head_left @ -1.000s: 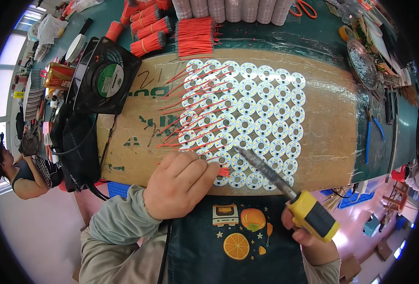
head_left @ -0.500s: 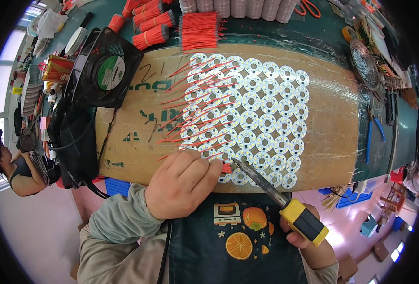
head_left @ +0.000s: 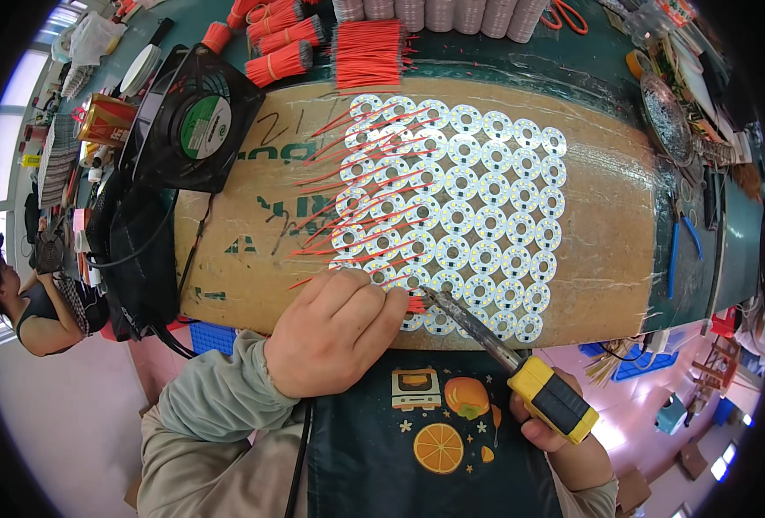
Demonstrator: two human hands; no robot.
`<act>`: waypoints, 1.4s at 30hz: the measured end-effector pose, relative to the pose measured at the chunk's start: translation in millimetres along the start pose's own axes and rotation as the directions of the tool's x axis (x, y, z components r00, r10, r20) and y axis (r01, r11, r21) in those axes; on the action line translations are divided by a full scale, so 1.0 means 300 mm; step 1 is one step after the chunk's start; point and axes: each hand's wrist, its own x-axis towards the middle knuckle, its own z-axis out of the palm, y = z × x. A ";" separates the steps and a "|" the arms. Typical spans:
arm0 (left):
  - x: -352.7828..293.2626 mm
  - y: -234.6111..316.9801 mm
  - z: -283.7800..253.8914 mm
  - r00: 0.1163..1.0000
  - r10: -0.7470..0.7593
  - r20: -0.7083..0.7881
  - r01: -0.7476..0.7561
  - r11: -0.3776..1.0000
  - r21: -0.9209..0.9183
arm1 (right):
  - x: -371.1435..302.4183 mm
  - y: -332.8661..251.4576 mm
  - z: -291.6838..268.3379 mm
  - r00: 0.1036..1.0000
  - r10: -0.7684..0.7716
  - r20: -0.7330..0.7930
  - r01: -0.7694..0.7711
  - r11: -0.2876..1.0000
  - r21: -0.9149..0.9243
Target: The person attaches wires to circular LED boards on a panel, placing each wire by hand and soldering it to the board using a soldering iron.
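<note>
Round white LED boards [head_left: 490, 222] with centre holes lie in close rows on a brown cardboard sheet [head_left: 607, 216]. Thin red wires [head_left: 322, 181] stretch leftward from the boards in the left columns. My left hand [head_left: 335, 328] is closed over the near left boards, pinching a small bunch of red wires [head_left: 416, 304] whose ends show beside the fingertips. In my right hand [head_left: 542, 427] is a soldering iron [head_left: 557, 401] with a yellow and black handle. Its dark tip points up and left, close to my left fingertips, over a board in the near rows. Whether the tip touches the board I cannot tell.
A black fan [head_left: 197, 121] stands at the left of the cardboard. Behind it lie red wire bundles [head_left: 279, 63] and a loose wire stack [head_left: 368, 56], beside stacked discs [head_left: 439, 13]. Blue-handled pliers [head_left: 674, 250] lie right. Another person [head_left: 50, 302] is far left.
Both hands keep almost the same place, the wires still pinched and the iron's tip still by the left fingertips. The iron's handle has shifted very slightly; the whole view moved a little.
</note>
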 end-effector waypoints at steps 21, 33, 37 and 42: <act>0.005 0.008 -0.005 1.000 -0.019 0.019 0.018 0.999 0.029 | -0.011 -0.017 0.008 0.981 0.189 -0.037 -0.174 0.953 0.248; -0.045 0.041 -0.040 0.999 -0.043 -0.015 0.044 0.999 0.009 | 0.001 -0.046 -0.004 0.993 0.117 0.009 -0.116 0.970 0.215; -0.056 0.041 -0.026 0.999 -0.033 -0.025 0.033 0.999 0.010 | 0.034 -0.058 -0.012 0.994 0.092 0.059 -0.104 0.967 0.235; -0.054 0.042 -0.029 0.999 -0.037 -0.021 0.037 0.999 0.007 | -0.008 -0.009 -0.043 0.983 -0.042 0.181 0.028 0.996 0.081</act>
